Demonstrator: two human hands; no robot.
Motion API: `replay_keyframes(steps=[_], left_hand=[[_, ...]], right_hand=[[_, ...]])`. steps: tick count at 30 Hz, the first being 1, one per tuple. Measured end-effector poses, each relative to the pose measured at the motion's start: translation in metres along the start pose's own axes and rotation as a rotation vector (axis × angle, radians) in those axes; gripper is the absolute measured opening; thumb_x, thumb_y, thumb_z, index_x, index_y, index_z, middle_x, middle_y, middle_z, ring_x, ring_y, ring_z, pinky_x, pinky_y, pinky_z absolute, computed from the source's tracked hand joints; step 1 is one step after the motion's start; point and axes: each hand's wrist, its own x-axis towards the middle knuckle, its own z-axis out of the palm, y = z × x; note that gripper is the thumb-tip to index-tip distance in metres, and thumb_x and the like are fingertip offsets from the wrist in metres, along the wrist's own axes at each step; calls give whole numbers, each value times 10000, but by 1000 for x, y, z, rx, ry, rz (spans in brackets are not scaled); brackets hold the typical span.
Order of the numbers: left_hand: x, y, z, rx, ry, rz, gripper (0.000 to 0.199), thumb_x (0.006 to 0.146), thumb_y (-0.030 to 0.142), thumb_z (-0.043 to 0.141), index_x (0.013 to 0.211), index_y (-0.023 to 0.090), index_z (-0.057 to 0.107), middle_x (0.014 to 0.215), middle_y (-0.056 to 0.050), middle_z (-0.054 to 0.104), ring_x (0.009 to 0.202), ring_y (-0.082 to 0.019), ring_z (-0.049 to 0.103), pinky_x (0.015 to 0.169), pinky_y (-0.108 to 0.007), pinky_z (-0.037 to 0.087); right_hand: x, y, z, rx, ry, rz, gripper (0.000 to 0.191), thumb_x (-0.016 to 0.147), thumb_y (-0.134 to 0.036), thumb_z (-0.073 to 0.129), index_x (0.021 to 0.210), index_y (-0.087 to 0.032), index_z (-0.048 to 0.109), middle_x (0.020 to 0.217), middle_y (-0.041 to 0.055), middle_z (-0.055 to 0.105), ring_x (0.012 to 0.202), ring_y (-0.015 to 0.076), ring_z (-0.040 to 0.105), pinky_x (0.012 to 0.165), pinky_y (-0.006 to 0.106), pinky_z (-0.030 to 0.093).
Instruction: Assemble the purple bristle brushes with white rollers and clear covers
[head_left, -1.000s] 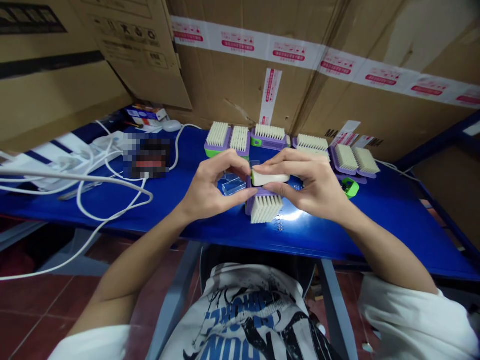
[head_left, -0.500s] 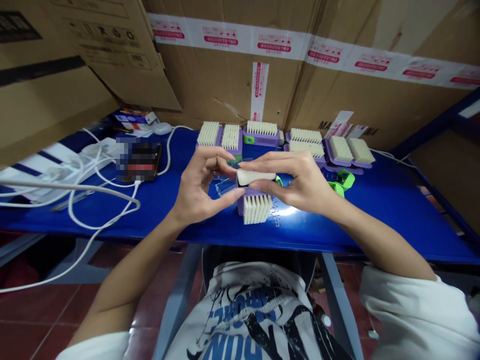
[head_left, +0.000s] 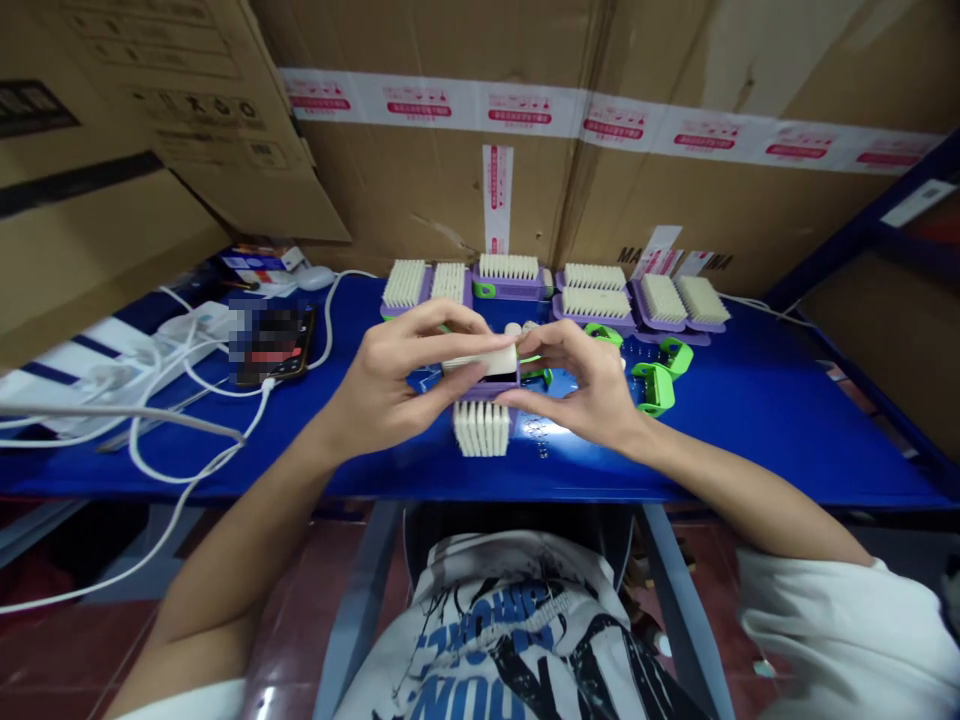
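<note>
A purple brush [head_left: 510,395] with cream bristles stands on its side near the table's front edge, its bristles toward me. Over a dark opening in its upper face lies a tilted cream oblong piece [head_left: 491,360]. My left hand [head_left: 409,375] pinches that piece between thumb and fingers. On the other side, my right hand [head_left: 581,375] is closed about the brush's right end, thumb on the purple body and fingertips by the cream piece's end. The fingers hide part of both. Bright green clips [head_left: 654,388] and small clear parts lie just beyond my right hand.
Several more purple brushes [head_left: 596,303] lie bristles up along the back of the blue table [head_left: 780,430], before a cardboard wall [head_left: 420,190]. At left are a phone [head_left: 281,345], a white power strip [head_left: 142,360] and loose white cables [head_left: 202,465].
My left hand has taken hold of the cream piece, which has tilted and shifted left, showing the dark opening. My right hand has moved off its top to the right end.
</note>
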Motion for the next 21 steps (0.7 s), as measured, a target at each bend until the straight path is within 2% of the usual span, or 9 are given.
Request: replay_keyframes(steps=[4,9,16,21], left_hand=[[5,4,-1,-10,-33,-36,207,1092,201,795,1270,279,865,1246,-63,870,1161,-235,844,1050,-387,691],[8,0,6,-57,47,-14,182,1019,259,922,1187,320,889,1122,-26,907,1010,-243,877,916,-392,718],[5,-5,7,-51,75,-24,217,1025,273,909,1224,361,898,1101,-19,908,950,-251,868,865,-417,700],[5,-4,4,-72,26,18,332,1025,231,904,1300,417,891,1138,-11,908,930,-250,842,823,-434,679]], right_hand=[[-7,6,3,55,31,-23,536,903,-635,987,1145,-228,735,1059,29,817,916,172,793,884,358,739],[-9,11,10,178,74,30,513,882,-589,1017,1107,-223,736,1016,3,779,879,148,733,875,340,681],[-7,5,15,231,59,133,485,906,-596,981,1074,-239,699,1062,11,733,952,162,674,860,329,593],[0,1,13,206,4,108,490,916,-602,950,1006,-252,620,1038,0,675,907,157,634,783,318,554]])
